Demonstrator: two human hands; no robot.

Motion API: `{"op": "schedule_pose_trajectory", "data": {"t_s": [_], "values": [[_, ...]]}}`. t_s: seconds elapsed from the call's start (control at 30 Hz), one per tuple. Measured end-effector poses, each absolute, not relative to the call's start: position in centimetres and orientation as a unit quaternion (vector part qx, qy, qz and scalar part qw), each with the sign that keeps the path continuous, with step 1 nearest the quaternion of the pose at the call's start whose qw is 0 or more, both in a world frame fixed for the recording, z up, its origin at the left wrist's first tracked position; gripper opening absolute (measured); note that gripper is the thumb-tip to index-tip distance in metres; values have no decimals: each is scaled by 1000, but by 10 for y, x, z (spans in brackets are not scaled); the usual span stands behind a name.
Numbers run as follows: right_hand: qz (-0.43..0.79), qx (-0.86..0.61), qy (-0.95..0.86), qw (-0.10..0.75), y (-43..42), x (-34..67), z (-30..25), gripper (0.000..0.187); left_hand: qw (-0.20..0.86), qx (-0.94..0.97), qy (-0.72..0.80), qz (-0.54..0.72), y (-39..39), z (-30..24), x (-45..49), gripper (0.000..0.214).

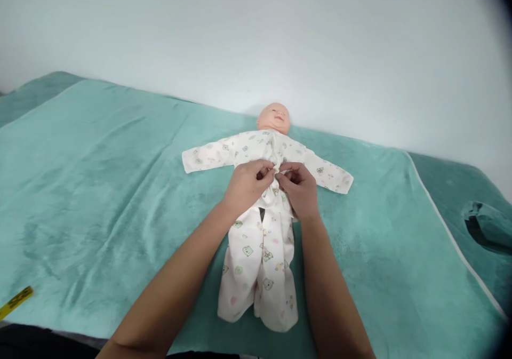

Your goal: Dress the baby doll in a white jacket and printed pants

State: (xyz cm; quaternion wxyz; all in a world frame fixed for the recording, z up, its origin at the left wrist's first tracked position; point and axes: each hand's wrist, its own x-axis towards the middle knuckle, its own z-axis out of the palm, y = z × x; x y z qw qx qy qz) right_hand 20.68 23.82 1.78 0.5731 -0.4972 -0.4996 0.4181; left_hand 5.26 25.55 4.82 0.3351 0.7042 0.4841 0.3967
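Observation:
A baby doll (pixel 274 118) lies on its back on a teal towel (pixel 120 188), head toward the wall. It wears a white printed romper (pixel 260 252) with sleeves spread out to both sides. My left hand (pixel 247 183) and my right hand (pixel 298 187) meet over the doll's chest. The fingers of both hands are curled in a pinch on the front edges of the romper, close to each other. The fabric between my fingertips is bunched, and what fastens it is hidden by my fingers.
The towel covers a bed or table against a plain white wall (pixel 280 39). A yellow strip (pixel 16 301) lies at the near left edge. A dark opening in a teal cover (pixel 486 228) sits at the right.

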Motion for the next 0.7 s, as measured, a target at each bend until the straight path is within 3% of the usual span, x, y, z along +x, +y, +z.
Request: {"op": "schedule_pose_trajectory", "data": {"t_s": [0.23, 0.4, 0.5, 0.6, 0.7], "values": [[395, -527, -490, 571, 240, 206, 16, 12, 433, 671, 460, 388, 257, 48, 47, 13], [410, -519, -483, 574, 239, 205, 17, 14, 422, 682, 454, 388, 256, 44, 48, 7], [430, -504, -479, 576, 238, 204, 16, 13, 414, 677, 447, 412, 256, 43, 50, 14], [404, -522, -468, 587, 241, 213, 3, 16, 330, 683, 466, 455, 259, 42, 44, 24], [290, -579, -438, 624, 254, 237, -20, 22, 145, 707, 514, 463, 270, 32, 26, 28]]}}
